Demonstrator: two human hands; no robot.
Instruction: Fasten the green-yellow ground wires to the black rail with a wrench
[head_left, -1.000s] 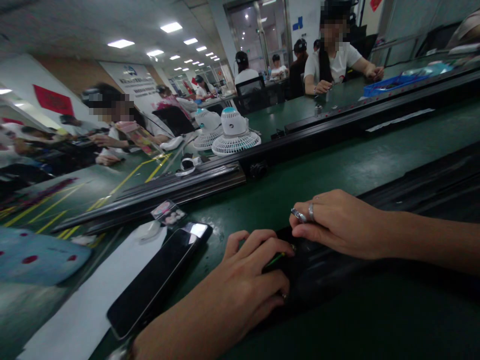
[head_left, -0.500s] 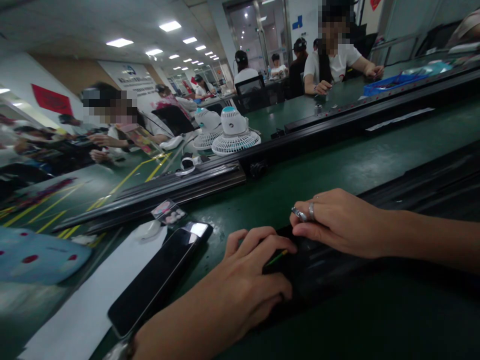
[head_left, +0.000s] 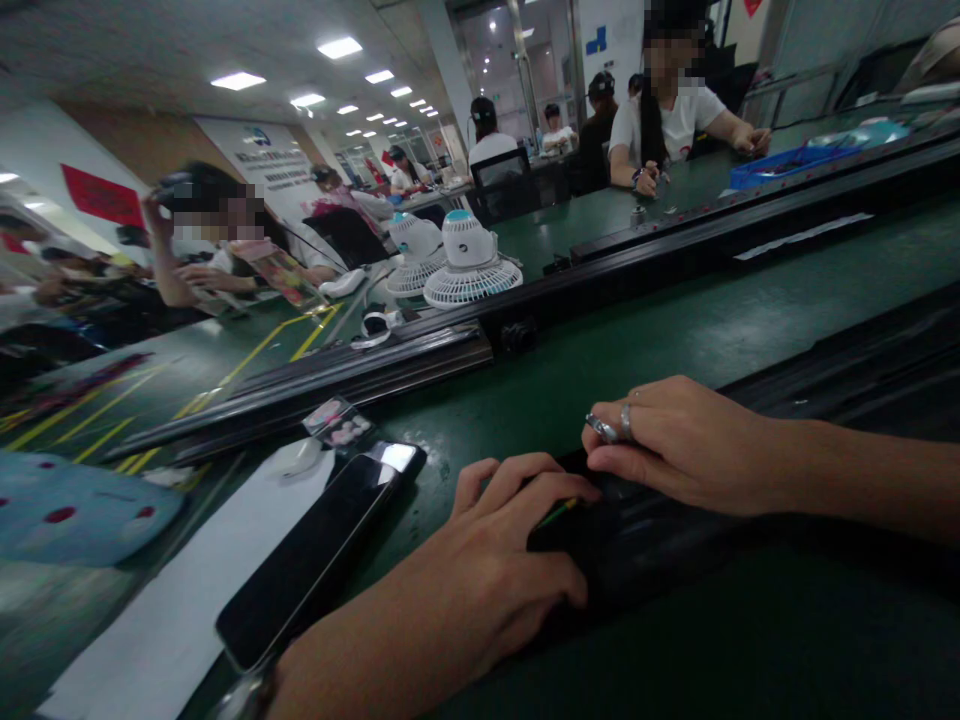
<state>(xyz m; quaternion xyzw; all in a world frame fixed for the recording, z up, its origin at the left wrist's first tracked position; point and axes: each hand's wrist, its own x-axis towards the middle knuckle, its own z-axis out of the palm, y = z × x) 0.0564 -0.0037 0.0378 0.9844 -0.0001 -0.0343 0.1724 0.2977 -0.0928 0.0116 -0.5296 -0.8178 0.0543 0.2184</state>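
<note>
Long, dark, wrinkled black material (head_left: 847, 385) lies across the green table under both hands. My left hand (head_left: 502, 550) rests on its near end, fingers arched and thumb spread apart. Beneath those fingers a thin green strip with a yellow tip (head_left: 559, 513) shows in part. Just to the right, my right hand (head_left: 682, 450), with rings on its fingers, is curled over the black material. Its thumb is against the bent fingers, and whatever they hold, if anything, is hidden. The two hands are close but apart.
Left of my hands a black phone (head_left: 322, 555) lies partly on white paper (head_left: 142, 640), beside a small clear packet (head_left: 337, 425). Black rails (head_left: 675, 250) run across the table. Beyond stand white fans (head_left: 469, 265) and a blue tray (head_left: 787, 168). Several people sit around.
My hands have barely moved; the left fingers shifted slightly right. Across the table on the left, a person has raised an arm to their head.
</note>
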